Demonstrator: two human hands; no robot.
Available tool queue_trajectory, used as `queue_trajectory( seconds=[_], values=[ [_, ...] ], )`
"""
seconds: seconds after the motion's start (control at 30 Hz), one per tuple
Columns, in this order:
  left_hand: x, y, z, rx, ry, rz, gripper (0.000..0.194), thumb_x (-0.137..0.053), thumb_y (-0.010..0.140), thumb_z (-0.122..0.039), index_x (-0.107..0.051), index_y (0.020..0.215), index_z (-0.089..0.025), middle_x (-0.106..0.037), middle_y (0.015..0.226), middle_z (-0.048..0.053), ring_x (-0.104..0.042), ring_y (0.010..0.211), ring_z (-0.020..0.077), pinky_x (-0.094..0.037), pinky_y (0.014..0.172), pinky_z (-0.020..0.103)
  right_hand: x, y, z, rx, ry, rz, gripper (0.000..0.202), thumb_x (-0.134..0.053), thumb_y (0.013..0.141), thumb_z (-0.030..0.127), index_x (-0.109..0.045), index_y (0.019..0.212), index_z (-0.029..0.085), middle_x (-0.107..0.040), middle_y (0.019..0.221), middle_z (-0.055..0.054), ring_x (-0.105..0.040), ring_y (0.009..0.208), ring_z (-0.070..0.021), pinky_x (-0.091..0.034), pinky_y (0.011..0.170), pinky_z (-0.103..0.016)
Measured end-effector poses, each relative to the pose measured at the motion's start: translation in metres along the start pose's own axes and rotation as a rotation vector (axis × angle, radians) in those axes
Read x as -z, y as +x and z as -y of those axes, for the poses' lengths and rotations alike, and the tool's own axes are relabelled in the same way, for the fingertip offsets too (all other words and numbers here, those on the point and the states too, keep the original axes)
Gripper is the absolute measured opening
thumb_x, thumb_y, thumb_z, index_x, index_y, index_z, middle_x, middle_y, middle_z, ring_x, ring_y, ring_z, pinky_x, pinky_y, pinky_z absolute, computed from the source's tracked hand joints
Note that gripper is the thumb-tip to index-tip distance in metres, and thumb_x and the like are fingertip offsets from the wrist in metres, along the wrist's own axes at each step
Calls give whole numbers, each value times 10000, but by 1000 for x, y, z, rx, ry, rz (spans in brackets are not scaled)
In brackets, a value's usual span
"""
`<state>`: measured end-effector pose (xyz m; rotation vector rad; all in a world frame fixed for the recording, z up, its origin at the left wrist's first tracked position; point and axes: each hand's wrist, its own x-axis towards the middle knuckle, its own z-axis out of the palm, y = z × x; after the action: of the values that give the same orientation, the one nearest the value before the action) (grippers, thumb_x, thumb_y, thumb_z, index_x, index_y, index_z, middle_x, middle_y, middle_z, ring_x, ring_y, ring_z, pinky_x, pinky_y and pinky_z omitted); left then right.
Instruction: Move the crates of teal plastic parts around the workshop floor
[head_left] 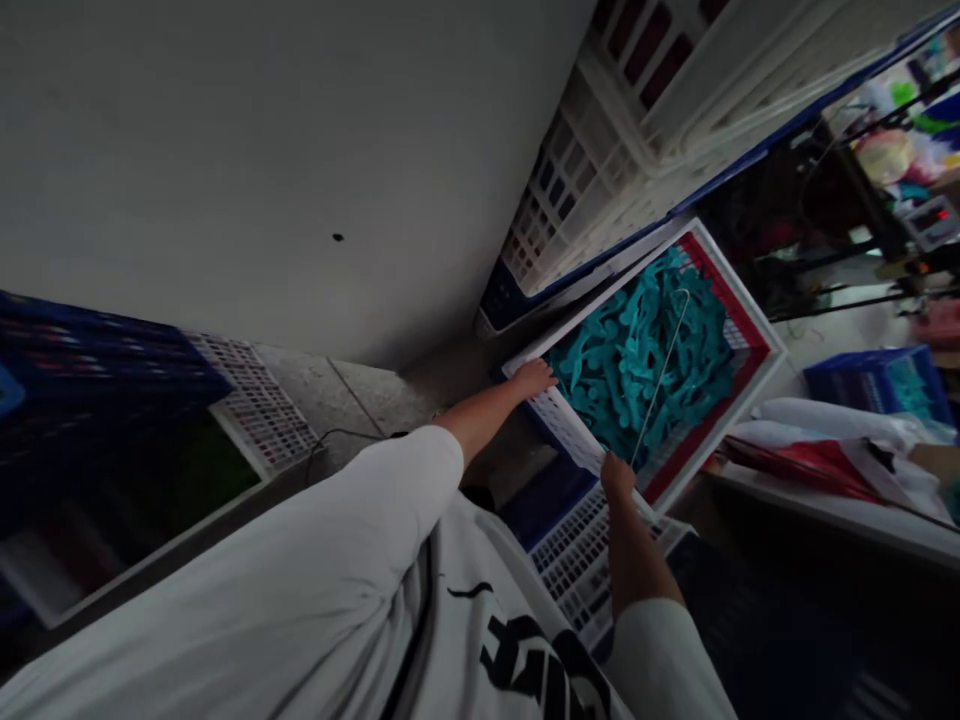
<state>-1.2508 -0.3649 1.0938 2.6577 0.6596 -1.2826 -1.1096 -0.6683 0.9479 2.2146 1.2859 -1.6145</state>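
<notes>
A white plastic crate [744, 275] with a red inner edge holds a heap of teal rubbery pieces [630, 360]. My left hand [534, 378] grips the near rim of this crate at its left corner, fingers over the edge. Farther right along the same rim, my right hand [618, 476] is closed round the lower end of a thin metal rod [660, 380]. The rod slants across the teal pieces and ends in a bent hook. Whether my right hand also grips the rim, I cannot tell.
Stacked white crates [577, 180] stand beside a pale wall [285, 150]. Below the teal-filled crate are more crates [574, 560]. Blue crates [90, 350] stand at left. At right are a blue crate [862, 380] with teal contents and white-and-red sacks [832, 465].
</notes>
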Motion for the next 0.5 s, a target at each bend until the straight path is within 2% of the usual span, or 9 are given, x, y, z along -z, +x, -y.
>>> queue_trajectory(
  seconds=[0.1,0.2,0.23,0.33,0.5],
  values=[
    [12,-9,29,-8,12,-21,310,-666,1075,-216,-796,1340,-123,-720,1328,227,-587,1285,322,-349,1211,478,8,-26,47,-67,90,31,516,-303,1151,120,-718,1457,127,-767,1375,-256,-790,1288,-320,-598,1053,-410],
    [25,-25,39,23,25,-48,306,-611,1054,-128,-825,1271,-106,-744,1274,234,-614,1224,317,-345,1196,500,8,-54,83,-76,150,55,411,-430,1152,224,-661,1466,93,-735,1431,-263,-762,1343,-329,-587,1100,-407],
    [28,-33,39,35,26,-60,313,-598,1045,-109,-833,1251,-116,-753,1257,225,-622,1198,308,-348,1192,500,6,-63,92,-68,151,56,416,-519,1137,292,-636,1473,77,-717,1456,-272,-751,1361,-340,-584,1118,-408],
    [29,-62,31,72,28,-113,313,-615,1004,-80,-843,1206,-152,-768,1225,195,-633,1152,284,-349,1212,503,-9,-90,108,-55,126,40,625,-701,1058,447,-566,1520,48,-652,1537,-297,-718,1414,-369,-585,1157,-425],
    [6,-126,11,102,9,-188,282,-616,989,-82,-843,1127,-177,-783,1158,163,-646,1110,273,-374,1241,515,-44,-126,109,-2,69,24,587,-661,1076,434,-576,1509,47,-664,1528,-308,-732,1415,-367,-598,1162,-426]
  ],
)
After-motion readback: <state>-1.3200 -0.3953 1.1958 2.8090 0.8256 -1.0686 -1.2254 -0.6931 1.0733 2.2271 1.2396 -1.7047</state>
